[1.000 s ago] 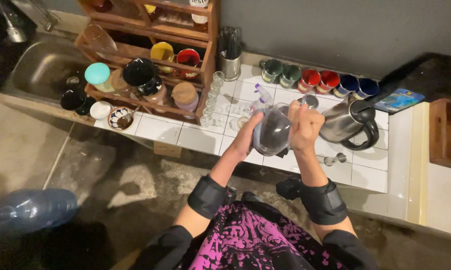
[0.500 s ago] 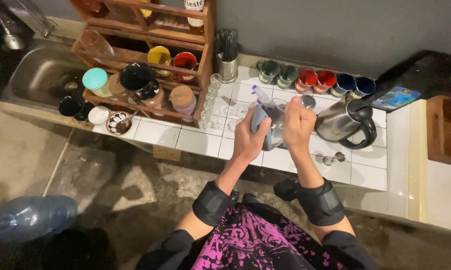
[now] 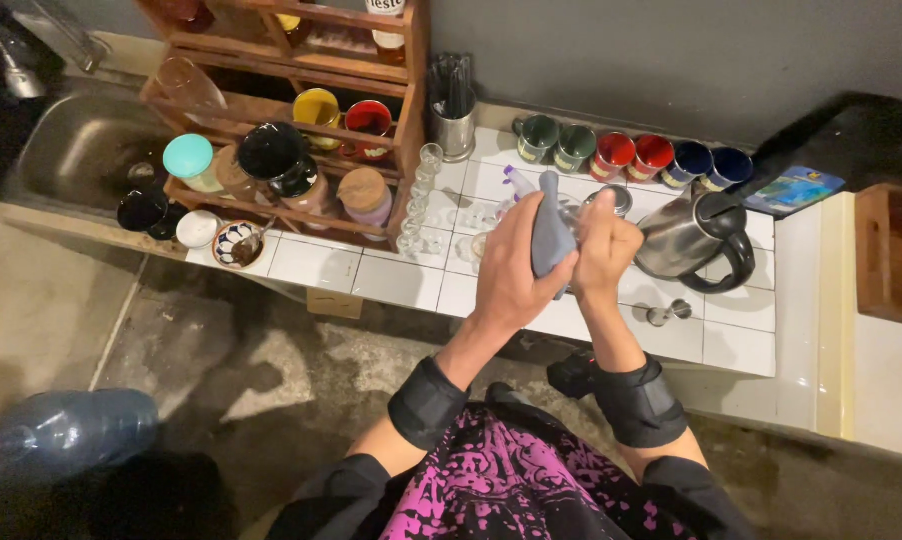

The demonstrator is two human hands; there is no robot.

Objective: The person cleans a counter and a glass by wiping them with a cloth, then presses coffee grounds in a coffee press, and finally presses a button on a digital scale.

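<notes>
Our left hand (image 3: pixel 511 275) is curled around a grey-blue cloth (image 3: pixel 551 235), pressing it against a clear glass (image 3: pixel 574 215) that our right hand (image 3: pixel 606 250) grips from the other side; both hands are closed and meet above the white tiled counter (image 3: pixel 401 285). The glass is mostly hidden, so we cannot tell which way up it is.

Just right of the hands stands a steel kettle (image 3: pixel 693 235), and behind them a row of coloured mugs (image 3: pixel 631 155) lines the wall. To the left, small clear glasses (image 3: pixel 419 205) stand in a line beside a wooden rack (image 3: pixel 301 150) of cups and jars; a sink (image 3: pixel 66 150) lies further left.

We judge the risk to be a slip: the cloth between palm and glass could let it slide down onto the tiles, or an elbow swing could knock the kettle.
</notes>
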